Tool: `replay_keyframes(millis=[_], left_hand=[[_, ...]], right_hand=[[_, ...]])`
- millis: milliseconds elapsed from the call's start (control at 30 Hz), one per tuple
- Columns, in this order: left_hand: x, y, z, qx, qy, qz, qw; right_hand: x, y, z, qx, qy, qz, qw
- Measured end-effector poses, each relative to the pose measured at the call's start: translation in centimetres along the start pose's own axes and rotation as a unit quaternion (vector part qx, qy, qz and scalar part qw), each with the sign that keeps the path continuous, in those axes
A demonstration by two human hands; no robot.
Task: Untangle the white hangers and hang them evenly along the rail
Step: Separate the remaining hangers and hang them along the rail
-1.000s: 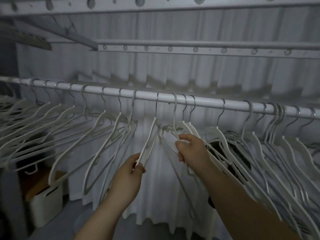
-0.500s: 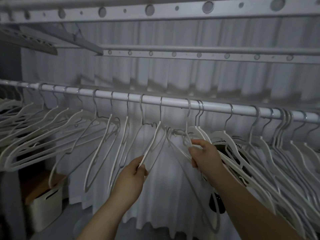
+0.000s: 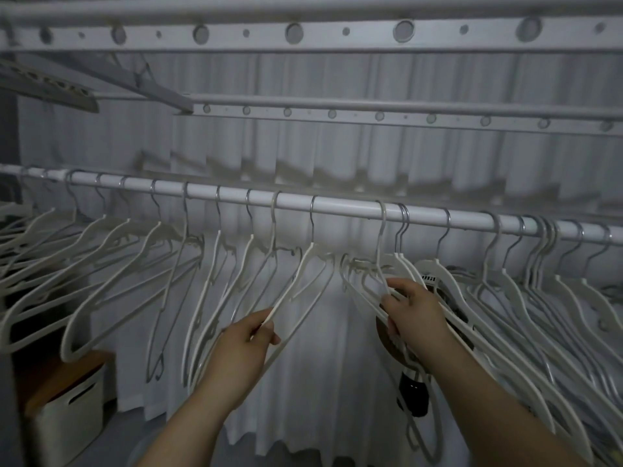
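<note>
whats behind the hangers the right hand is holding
Behind the hangers gripped by the right hand sits a dark, round device with a vented top, possibly a fan; hangers and hand cover most of it. A white curtain hangs further back.

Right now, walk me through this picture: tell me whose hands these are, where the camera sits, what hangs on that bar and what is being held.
There is no machine here. A person wears one wide-angle camera on the head, so you see their own two bare arms reaching forward and up.

The white rail runs across the view, and many white hangers hang from it by metal hooks. Toward the left they sit fairly spaced; at the right they crowd and overlap.

The left hand pinches the lower arm of one hanger whose hook is on the rail. The right hand grips into a tangled bunch of hangers just beside it.

Behind hangs a pale curtain, and above are perforated metal bars. A pale storage box sits low on the left. The dark object behind the right hand is too hidden to name.
</note>
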State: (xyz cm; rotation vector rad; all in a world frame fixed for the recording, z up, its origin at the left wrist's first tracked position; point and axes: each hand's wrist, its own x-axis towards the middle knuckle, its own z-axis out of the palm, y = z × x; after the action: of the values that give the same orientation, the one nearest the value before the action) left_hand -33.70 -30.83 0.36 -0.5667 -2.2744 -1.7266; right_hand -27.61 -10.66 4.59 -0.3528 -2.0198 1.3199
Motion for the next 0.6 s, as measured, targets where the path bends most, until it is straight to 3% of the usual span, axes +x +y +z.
replay_keyframes(millis=[367, 500, 600], left_hand=[[0.8, -0.7, -2.0, -0.009, -0.004, 0.008, 1.000], [0.9, -0.7, -3.8, 0.010, 0.021, -0.004, 1.000], [0.4, -0.2, -5.0, 0.054, 0.067, 0.031, 0.996]], right_hand=[[-0.6, -0.5, 0.4, -0.014, 0.007, 0.003, 1.000], [-0.5, -0.6, 1.0, -0.025, -0.001, 0.007, 1.000], [-0.8, -0.9, 1.6, -0.038, -0.003, 0.005, 0.999]])
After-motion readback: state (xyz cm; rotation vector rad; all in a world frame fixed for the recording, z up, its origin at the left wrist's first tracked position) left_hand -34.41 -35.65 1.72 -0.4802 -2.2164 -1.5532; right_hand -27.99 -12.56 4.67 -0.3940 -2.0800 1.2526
